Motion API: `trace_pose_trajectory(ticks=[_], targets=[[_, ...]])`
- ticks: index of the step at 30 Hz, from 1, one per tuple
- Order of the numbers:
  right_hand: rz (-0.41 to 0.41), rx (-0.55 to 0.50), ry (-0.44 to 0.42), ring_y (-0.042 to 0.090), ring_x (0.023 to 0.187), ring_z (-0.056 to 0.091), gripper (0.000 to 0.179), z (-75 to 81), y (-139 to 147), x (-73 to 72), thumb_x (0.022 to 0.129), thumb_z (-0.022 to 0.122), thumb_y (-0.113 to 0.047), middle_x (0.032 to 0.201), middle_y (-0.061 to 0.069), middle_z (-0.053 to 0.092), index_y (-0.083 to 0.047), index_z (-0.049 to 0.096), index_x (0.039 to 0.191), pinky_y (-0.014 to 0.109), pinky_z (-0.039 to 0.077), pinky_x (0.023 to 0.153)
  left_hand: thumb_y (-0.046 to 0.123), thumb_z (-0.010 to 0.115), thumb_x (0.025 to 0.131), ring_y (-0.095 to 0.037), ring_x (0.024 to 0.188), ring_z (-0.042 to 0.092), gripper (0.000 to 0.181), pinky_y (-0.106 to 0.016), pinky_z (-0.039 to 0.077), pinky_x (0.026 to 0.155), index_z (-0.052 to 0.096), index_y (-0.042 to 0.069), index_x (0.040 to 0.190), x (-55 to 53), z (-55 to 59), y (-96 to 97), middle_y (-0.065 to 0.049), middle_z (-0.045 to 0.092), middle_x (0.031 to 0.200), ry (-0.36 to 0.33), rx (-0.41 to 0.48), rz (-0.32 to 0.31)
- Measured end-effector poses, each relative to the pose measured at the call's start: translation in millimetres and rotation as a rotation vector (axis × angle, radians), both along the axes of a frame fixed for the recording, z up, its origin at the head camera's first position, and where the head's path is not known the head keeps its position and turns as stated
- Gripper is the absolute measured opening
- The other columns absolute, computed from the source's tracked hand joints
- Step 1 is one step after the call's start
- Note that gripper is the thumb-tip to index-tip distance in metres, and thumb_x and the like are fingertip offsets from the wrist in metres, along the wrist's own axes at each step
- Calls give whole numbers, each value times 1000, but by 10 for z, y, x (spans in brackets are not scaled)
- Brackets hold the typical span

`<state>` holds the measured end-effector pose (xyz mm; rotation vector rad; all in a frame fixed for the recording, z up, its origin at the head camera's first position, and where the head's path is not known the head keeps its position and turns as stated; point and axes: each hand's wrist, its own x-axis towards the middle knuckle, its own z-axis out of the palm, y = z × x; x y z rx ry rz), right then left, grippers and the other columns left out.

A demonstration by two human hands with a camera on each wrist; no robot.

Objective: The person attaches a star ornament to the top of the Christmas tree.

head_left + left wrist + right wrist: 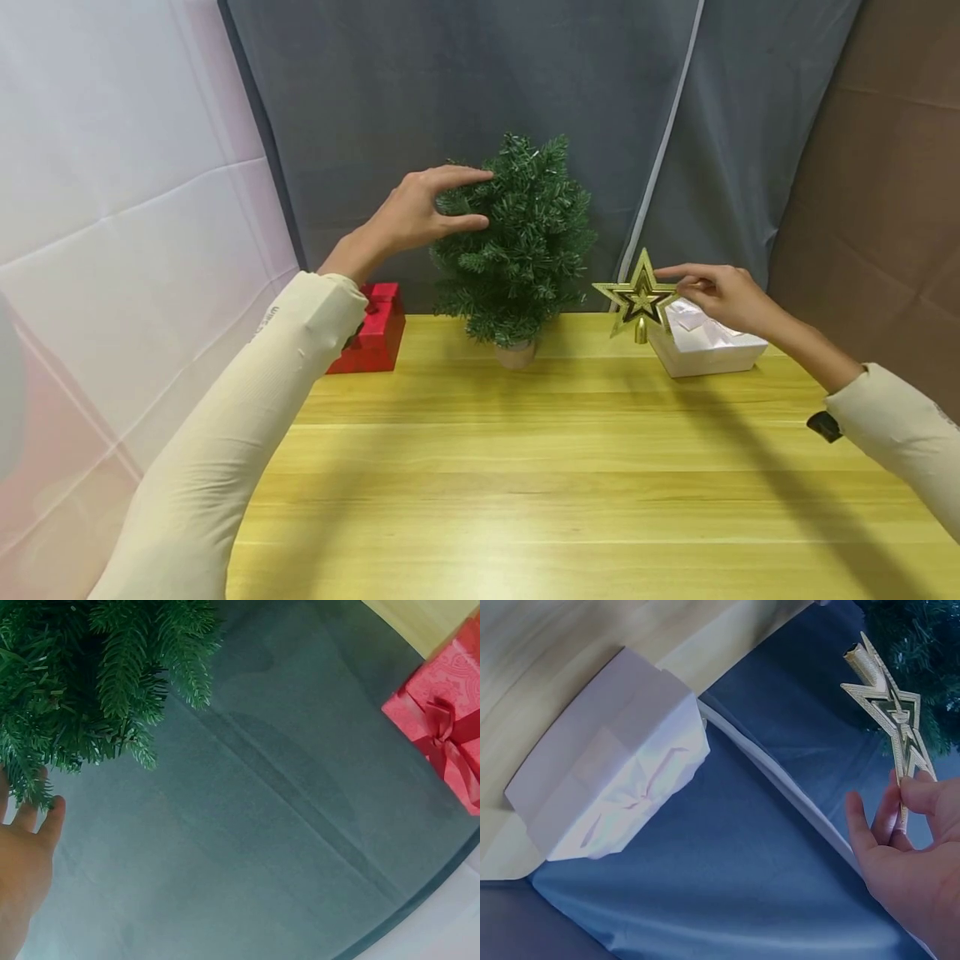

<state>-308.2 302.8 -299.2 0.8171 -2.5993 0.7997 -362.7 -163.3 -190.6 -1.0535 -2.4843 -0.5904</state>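
Note:
A small green artificial Christmas tree (pixel 521 242) stands in a pale pot (pixel 516 356) at the back of the table. My left hand (pixel 420 208) is at the tree's upper left side, fingers and thumb extended and spread apart. In the left wrist view, the fingertips of my left hand (pixel 26 859) meet the outer branches. A gold star tree topper (pixel 642 297) hangs upright to the right of the tree, socket downward. My right hand (pixel 723 296) pinches one side point of the star (pixel 901 712) between thumb and fingers.
A red gift box (pixel 382 333) with a ribbon bow sits at the table's back left, partly behind my left sleeve. A white gift box (pixel 708 346) with a bow lies under my right hand. Grey curtain (pixel 465 83) hangs behind the wooden table (pixel 510 467).

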Motion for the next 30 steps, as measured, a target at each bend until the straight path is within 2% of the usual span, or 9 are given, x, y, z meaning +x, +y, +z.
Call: trace_pose_trajectory(ticks=[3, 9, 13, 16, 22, 25, 27, 30], targets=[[7, -9, 10, 2, 69, 61, 36, 52, 33, 11, 100, 63, 5, 107, 17, 76, -10, 72, 132, 24, 36, 46, 44, 79, 92, -23, 147, 43, 66, -52, 34, 120, 54, 34, 153, 2, 2, -4, 1, 50, 157, 0, -2, 1], [4, -22, 43, 5, 52, 45, 32, 166, 57, 34, 102, 64, 1, 105, 14, 77, -11, 74, 130, 23, 31, 44, 45, 79, 92, -23, 147, 42, 67, -52, 33, 121, 54, 35, 153, -6, 11, -7, 2, 50, 157, 3, -3, 7], [-23, -23, 50, 5, 50, 39, 31, 257, 65, 58, 102, 65, -2, 102, 12, 76, -10, 74, 130, 24, 30, 44, 46, 79, 92, -23, 148, 41, 67, -53, 33, 121, 53, 35, 153, -10, 18, 5, 1, 50, 157, 1, -8, 10], [-41, -21, 67, 5, 50, 38, 30, 343, 51, 70, 102, 65, -2, 98, 11, 75, -10, 74, 130, 24, 32, 47, 46, 79, 92, -23, 148, 41, 68, -53, 33, 121, 53, 35, 154, -6, 17, 10, 1, 49, 158, -4, -12, 13], [-61, -24, 68, 6, 52, 40, 32, 510, 9, 81, 102, 64, -1, 110, 14, 76, -10, 73, 131, 24, 34, 49, 46, 79, 92, -23, 148, 41, 68, -54, 34, 120, 53, 35, 154, -6, 13, 9, 1, 49, 158, 2, -14, 20], [-81, -10, 64, 7, 52, 39, 33, 576, -2, 87, 102, 65, -3, 99, 10, 74, -12, 73, 132, 24, 32, 48, 46, 79, 92, -23, 148, 41, 69, -54, 34, 120, 52, 35, 154, -8, 8, 7, 1, 49, 158, 1, -15, 23], [-93, 9, 70, 7, 51, 36, 33, 621, -10, 93, 102, 65, -4, 82, 8, 67, -14, 73, 133, 24, 31, 47, 46, 79, 92, -23, 148, 41, 69, -54, 34, 120, 52, 35, 154, -9, 3, 6, 1, 49, 158, -3, -17, 26], [-102, 12, 81, 7, 51, 35, 33, 691, -24, 95, 102, 65, -6, 81, 7, 67, -16, 73, 133, 24, 31, 48, 46, 79, 92, -24, 149, 40, 69, -54, 34, 120, 52, 35, 154, -10, -4, 7, 1, 48, 159, -7, -17, 27]])
